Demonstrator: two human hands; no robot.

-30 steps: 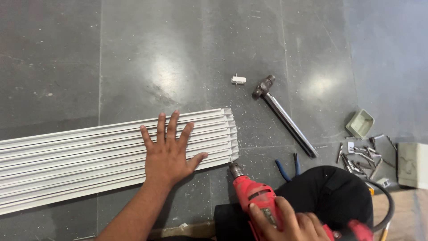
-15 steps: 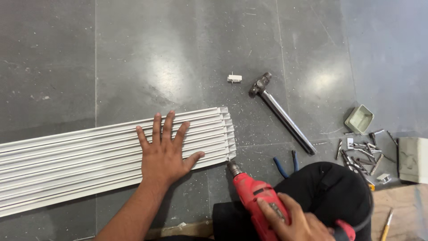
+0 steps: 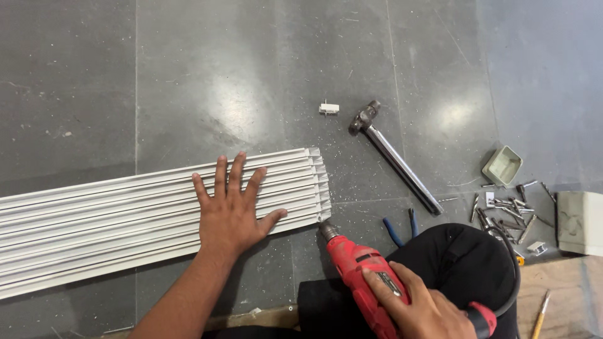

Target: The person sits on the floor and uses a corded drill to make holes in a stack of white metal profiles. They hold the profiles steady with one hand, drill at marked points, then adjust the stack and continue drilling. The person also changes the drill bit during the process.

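Observation:
My left hand [image 3: 233, 208] lies flat, fingers spread, on a row of long white plastic channel strips [image 3: 94, 220] laid side by side on the grey tiled floor. A red power drill [image 3: 358, 270] is gripped in my right hand [image 3: 421, 307] at the lower right. Its bit points up-left and touches the near right corner of the strips [image 3: 323, 216]. A black cord runs from the drill's rear around my dark-trousered knee [image 3: 465, 263].
A metal hammer [image 3: 392, 156] lies right of the strips, with a small white clip [image 3: 328, 108] above it. Blue-handled pliers [image 3: 399, 227], several loose screws and bits [image 3: 505, 210], a small pale green box [image 3: 502, 166] and a white box [image 3: 581, 223] sit at the right.
The view has shifted slightly. The drill has crept up-left, its bit now meeting the strips' corner. My left hand stays pressed flat on the strips.

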